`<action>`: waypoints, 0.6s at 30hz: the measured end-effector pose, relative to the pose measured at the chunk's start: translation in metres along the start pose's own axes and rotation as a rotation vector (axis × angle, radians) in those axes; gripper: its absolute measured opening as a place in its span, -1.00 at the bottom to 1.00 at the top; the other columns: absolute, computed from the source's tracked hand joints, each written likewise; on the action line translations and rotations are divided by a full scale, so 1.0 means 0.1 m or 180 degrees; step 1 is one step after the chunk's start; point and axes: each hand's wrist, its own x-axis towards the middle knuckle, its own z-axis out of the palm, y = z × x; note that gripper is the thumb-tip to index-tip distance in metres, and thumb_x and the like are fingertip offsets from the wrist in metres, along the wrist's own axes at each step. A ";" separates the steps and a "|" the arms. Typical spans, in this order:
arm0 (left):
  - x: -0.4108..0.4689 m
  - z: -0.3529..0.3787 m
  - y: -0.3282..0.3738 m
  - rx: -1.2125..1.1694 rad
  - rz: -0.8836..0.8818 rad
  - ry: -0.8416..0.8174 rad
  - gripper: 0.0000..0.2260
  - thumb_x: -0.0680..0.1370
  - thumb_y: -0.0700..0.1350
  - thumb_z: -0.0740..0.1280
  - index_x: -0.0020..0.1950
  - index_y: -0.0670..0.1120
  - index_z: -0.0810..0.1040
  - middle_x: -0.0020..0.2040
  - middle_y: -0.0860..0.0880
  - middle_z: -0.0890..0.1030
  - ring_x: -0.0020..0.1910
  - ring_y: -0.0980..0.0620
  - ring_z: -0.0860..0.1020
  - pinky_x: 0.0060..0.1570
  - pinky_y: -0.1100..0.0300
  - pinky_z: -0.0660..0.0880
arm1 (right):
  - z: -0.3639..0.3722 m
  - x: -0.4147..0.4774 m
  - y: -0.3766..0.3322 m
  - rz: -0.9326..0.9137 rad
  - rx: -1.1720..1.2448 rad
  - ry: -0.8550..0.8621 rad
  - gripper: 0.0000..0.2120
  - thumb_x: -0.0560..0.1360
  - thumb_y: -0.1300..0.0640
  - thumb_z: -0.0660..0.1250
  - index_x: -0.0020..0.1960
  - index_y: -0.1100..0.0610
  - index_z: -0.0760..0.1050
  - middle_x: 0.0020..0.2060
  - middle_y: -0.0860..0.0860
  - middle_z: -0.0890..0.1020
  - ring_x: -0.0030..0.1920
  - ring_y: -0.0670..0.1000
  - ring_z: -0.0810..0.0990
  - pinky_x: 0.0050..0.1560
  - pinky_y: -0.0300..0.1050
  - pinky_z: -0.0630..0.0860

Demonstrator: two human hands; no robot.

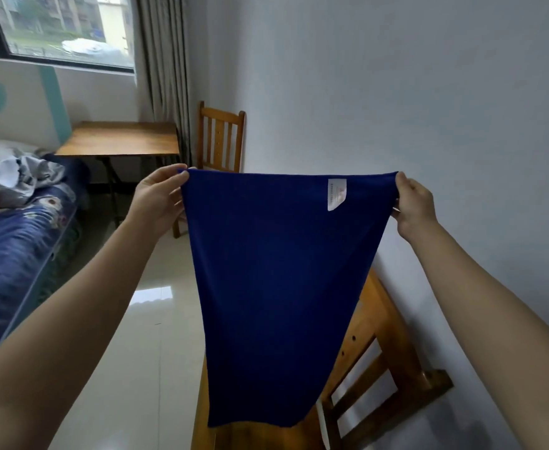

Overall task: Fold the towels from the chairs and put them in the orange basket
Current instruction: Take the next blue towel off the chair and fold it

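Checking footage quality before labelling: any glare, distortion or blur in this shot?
Head view: daylight from the window glares off the floor; the wide-angle lens stretches the near chair at the edge; the blue towel, left hand and right hand look sharp.

The towel's [276,287] white label [336,193] print is too small to read.

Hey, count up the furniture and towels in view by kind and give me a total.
Orange-brown slatted wooden chairs: 2
Brown wooden table: 1
Bed with blue patterned cover: 1
Dark blue cloth towel: 1
Total: 5
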 end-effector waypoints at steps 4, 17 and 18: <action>0.22 0.10 0.21 -0.0183 0.0114 0.0000 -0.91 0.52 -0.23 0.30 -0.07 -0.05 0.56 -0.16 0.02 0.67 -0.11 0.06 0.62 -0.12 0.18 0.57 | 0.13 0.16 -0.19 -0.0148 0.0030 0.0027 -0.72 0.61 0.03 0.12 -0.24 0.08 0.41 -0.25 -0.04 0.48 -0.18 -0.03 0.43 -0.04 -0.07 0.46; -0.24 -0.17 0.19 -0.0139 0.0175 -0.0101 -0.90 0.51 -0.23 0.30 -0.08 -0.05 0.56 -0.18 0.03 0.68 -0.21 0.11 0.61 -0.24 0.26 0.56 | 0.09 -0.21 0.10 -0.0027 -0.0216 -0.0047 -0.73 0.61 0.01 0.12 -0.22 0.06 0.40 -0.26 -0.03 0.46 -0.15 0.00 0.41 -0.08 -0.10 0.39; -0.33 -0.20 0.14 -0.0121 0.0127 -0.0041 -0.89 0.51 -0.24 0.29 -0.09 -0.06 0.56 -0.19 0.03 0.68 -0.22 0.10 0.61 -0.26 0.27 0.55 | 0.06 -0.29 0.17 0.0002 -0.0239 -0.0068 -0.74 0.62 0.02 0.11 -0.21 0.05 0.41 -0.25 -0.03 0.48 -0.17 -0.02 0.43 -0.09 -0.12 0.40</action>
